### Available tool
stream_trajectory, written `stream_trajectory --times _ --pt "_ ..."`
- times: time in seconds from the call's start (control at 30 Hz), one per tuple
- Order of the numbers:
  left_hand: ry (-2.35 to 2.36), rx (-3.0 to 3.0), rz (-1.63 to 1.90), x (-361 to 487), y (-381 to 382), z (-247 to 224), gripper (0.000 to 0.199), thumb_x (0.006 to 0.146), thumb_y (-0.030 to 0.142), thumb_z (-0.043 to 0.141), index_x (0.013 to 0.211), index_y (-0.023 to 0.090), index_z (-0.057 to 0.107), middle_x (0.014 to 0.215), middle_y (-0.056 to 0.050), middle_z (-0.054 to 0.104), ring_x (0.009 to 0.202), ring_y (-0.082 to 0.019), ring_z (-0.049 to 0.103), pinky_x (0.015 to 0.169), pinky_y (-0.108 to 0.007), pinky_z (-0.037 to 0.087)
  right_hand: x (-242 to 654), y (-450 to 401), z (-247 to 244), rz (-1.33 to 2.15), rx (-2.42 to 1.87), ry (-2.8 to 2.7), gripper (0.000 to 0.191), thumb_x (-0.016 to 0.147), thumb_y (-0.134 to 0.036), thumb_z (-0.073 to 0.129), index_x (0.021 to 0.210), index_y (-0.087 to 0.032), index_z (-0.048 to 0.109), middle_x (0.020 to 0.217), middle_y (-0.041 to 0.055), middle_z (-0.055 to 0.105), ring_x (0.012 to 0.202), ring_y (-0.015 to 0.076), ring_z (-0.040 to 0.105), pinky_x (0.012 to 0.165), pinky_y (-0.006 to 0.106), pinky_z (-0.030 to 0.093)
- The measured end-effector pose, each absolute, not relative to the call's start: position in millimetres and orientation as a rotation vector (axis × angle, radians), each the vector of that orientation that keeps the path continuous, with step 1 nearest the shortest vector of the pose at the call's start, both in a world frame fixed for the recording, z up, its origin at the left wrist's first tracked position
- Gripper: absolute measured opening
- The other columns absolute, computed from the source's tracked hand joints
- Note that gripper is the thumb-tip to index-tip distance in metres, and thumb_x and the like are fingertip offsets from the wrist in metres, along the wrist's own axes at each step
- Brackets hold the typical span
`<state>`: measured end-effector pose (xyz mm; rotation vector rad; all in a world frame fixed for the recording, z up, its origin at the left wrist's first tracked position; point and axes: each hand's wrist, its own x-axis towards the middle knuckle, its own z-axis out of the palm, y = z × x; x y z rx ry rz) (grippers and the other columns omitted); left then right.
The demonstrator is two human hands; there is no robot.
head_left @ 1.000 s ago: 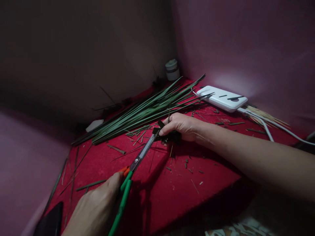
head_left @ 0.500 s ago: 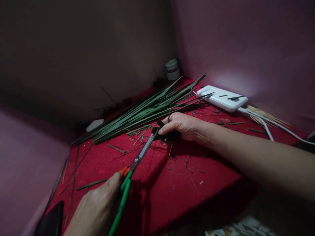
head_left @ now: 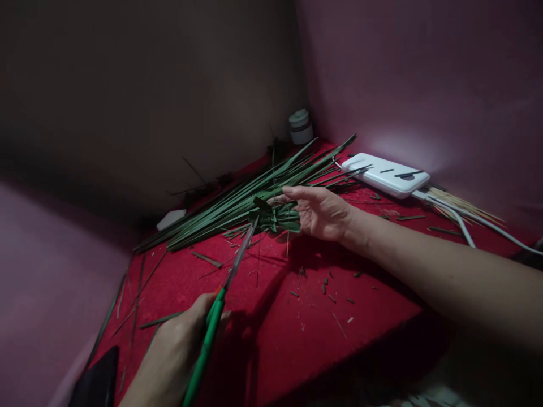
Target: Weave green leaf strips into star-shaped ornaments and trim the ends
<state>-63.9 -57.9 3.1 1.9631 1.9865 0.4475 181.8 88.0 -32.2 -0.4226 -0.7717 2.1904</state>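
My left hand (head_left: 176,342) is closed around the handles of a pair of scissors (head_left: 211,325), mostly green with a little orange. Its blades point up and away, and their tips meet the left side of a small folded piece of green leaf strips (head_left: 278,217). That piece rests in my right hand (head_left: 324,215), which is turned palm up with the thumb raised over it; the fingers beneath are mostly hidden. A thin stem sticks up from the leaf piece. Behind it lies a bundle of long green leaves (head_left: 237,195).
A white power bank (head_left: 384,174) with white cables (head_left: 456,217) lies at the right by the wall, thin sticks (head_left: 470,206) behind it. A white-lidded jar (head_left: 301,127) stands in the corner. Leaf scraps litter the red tabletop (head_left: 297,345). A dark object (head_left: 97,379) sits lower left.
My right hand has opened and turned palm up, its thumb lifted off the leaf piece, so more of the piece shows. The scissors have turned, and their blades now look closed together.
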Motion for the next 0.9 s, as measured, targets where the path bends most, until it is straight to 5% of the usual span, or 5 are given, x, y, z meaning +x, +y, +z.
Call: stream_trajectory --times 0.17,0.37,0.63,0.9 --pt "1.977 1.752 0.508 -51 -49 1 0.024 0.065 0.044 0.059 0.072 0.022 0.059 0.067 -0.002 0.067 0.064 -0.019 0.066 0.054 -0.021 0.049 179 79 -32 2.111 -0.261 -0.93 0.033 0.067 -0.033 0.072 0.092 -0.02 0.054 0.109 0.0065 0.058 0.084 0.0204 0.061 0.072 0.042 0.052" --pt "1.985 1.726 0.569 -22 -41 -2 0.033 0.074 0.052 0.052 0.065 0.02 0.047 0.052 0.005 0.042 0.045 -0.01 0.04 0.042 -0.018 0.033 159 66 -39 1.675 -0.372 -1.332 0.075 0.053 -0.019 0.081 0.119 -0.027 0.048 0.126 0.0037 0.05 0.099 0.0161 0.056 0.084 0.032 0.047" --pt "1.832 1.715 0.623 12 -44 -15 0.027 0.077 0.043 0.051 0.066 0.019 0.047 0.056 0.004 0.045 0.052 -0.01 0.04 0.047 -0.02 0.033 154 62 -29 1.249 -0.507 -1.148 0.024 0.076 -0.037 0.064 0.091 -0.019 0.059 0.091 0.0018 0.064 0.088 0.0143 0.058 0.089 0.032 0.042" --pt "1.805 1.638 0.667 30 -46 -21 0.029 0.077 0.044 0.055 0.066 0.019 0.049 0.058 0.003 0.047 0.052 -0.01 0.042 0.048 -0.02 0.036 155 66 -27 1.028 -0.605 -0.979 0.008 0.078 -0.029 0.059 0.083 -0.023 0.061 0.09 -0.0001 0.066 0.087 0.013 0.059 0.09 0.029 0.042"
